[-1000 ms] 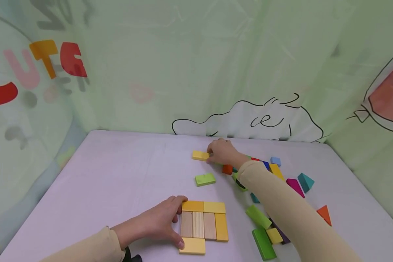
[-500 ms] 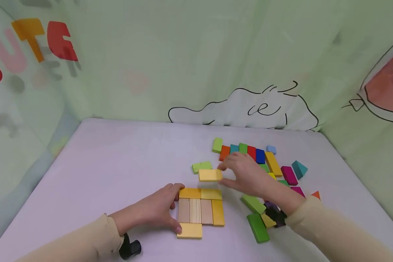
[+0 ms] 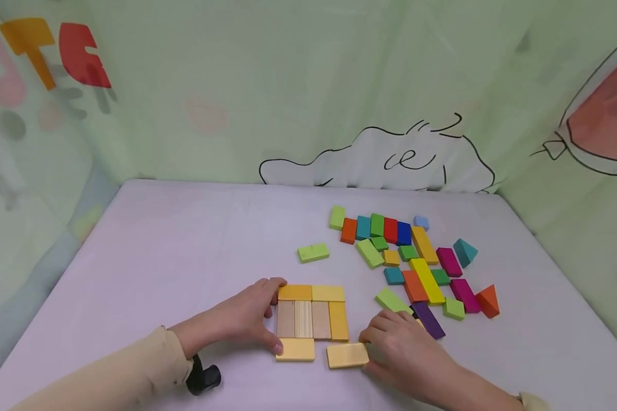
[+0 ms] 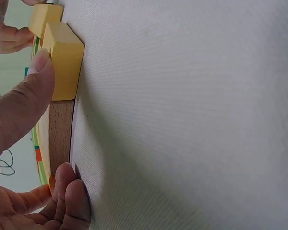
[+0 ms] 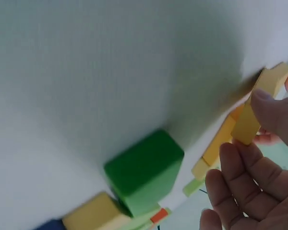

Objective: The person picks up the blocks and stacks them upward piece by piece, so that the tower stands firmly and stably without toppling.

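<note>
A flat layout of wooden blocks lies on the table: plain wood blocks (image 3: 304,319) in the middle, yellow ones (image 3: 295,293) along the far and right sides. My left hand (image 3: 247,311) spans its left side, fingers at the far corner, thumb against the near yellow block (image 3: 297,350). The left wrist view shows that thumb on the yellow block's (image 4: 67,72) side, with a wood block (image 4: 61,134) beyond it. To the right, my right hand (image 3: 406,348) pinches a pale yellow block (image 3: 347,355) between thumb and fingers, slightly apart from the layout.
Several coloured blocks, among them a long yellow one (image 3: 427,279) and a purple one (image 3: 428,319), lie loose at the right. One light green block (image 3: 313,253) lies alone behind the layout. A green block (image 5: 144,172) shows close by in the right wrist view.
My right hand took the pale yellow block from the back of the table and brought it toward me to the near right of the layout. My left hand stays at the layout.
</note>
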### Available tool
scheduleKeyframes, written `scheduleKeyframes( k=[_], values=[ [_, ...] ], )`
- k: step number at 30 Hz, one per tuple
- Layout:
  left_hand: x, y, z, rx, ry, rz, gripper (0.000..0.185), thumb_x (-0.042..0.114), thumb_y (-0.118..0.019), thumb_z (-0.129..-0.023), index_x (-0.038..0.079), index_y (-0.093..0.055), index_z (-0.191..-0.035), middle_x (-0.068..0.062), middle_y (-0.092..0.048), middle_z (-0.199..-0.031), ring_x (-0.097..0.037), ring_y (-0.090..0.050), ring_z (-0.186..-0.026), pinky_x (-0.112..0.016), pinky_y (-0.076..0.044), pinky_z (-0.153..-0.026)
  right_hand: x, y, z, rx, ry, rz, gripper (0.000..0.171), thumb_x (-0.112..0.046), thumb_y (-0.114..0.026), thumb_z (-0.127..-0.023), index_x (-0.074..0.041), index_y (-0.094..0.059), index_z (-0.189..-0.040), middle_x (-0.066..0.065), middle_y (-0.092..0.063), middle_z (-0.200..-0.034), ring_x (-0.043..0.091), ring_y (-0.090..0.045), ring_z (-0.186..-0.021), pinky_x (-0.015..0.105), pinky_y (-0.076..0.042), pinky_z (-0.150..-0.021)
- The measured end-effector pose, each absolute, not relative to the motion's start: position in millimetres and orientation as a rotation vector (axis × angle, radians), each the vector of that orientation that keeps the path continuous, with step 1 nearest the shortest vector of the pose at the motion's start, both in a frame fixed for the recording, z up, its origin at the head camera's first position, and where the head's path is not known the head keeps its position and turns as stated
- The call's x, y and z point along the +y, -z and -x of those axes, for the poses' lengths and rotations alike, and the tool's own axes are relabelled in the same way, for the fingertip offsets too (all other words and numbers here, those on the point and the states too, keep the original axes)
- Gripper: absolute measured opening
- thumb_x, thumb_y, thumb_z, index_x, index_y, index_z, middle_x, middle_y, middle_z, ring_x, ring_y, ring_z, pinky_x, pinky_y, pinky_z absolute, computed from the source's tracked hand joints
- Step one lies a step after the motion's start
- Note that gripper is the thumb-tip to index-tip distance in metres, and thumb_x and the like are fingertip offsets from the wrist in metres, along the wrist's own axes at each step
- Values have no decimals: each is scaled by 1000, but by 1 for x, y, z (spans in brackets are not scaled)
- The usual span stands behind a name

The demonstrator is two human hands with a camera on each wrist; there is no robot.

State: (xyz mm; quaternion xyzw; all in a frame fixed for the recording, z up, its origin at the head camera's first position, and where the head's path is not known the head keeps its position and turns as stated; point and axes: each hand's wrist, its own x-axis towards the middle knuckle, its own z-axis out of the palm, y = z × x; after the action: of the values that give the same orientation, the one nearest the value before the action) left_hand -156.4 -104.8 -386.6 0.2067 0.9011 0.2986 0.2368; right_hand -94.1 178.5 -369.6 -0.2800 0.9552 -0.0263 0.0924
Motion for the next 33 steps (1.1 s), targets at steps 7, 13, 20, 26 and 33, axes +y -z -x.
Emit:
scheduleKeyframes(
  k=[7, 13, 20, 26, 33],
  values=[
    [-104, 387, 159, 2477, -826, -572, 109, 29, -100, -63, 1, -40, -150, -3, -54, -107, -14, -50, -92, -32, -48, -83, 166, 375, 99, 2832, 63, 633, 40, -38, -92, -71, -16, -79, -102, -7, -72, -92, 13, -59, -92, 42, -55, -88],
    [-104, 387, 161, 2476, -826, -589, 109, 29, -99, -63, 1, -39, -150, -4, -54, -108, -14, -51, -92, -32, -49, -83, 161, 375, 102, 2833, 76, 527, 43, -40, -93, -70, -15, -79, -101, -5, -73, -90, 14, -57, -92, 44, -54, -95],
    [-105, 383, 160, 2472, -823, -589, 109, 30, -99, -64, 1, -39, -150, -3, -54, -107, -14, -51, -92, -31, -48, -83, 158, 376, 102, 2855, 110, 527, 44, -42, -93, -69, -15, -80, -99, -5, -73, -88, 15, -59, -92, 49, -54, -99],
    [-106, 382, 159, 2462, -832, -590, 109, 29, -99, -63, 0, -39, -150, -4, -53, -107, -14, -51, -92, -31, -48, -82, 155, 378, 102, 2844, 127, 509, 43, -41, -94, -68, -14, -80, -99, -5, -74, -87, 15, -59, -92, 48, -53, -99],
    [-107, 384, 157, 2444, -846, -584, 109, 27, -99, -64, 0, -39, -150, -4, -53, -107, -15, -50, -92, -30, -47, -82, 154, 382, 101, 2832, 130, 514, 43, -40, -94, -68, -13, -80, -98, -5, -74, -88, 15, -59, -92, 50, -53, -101]
  ],
)
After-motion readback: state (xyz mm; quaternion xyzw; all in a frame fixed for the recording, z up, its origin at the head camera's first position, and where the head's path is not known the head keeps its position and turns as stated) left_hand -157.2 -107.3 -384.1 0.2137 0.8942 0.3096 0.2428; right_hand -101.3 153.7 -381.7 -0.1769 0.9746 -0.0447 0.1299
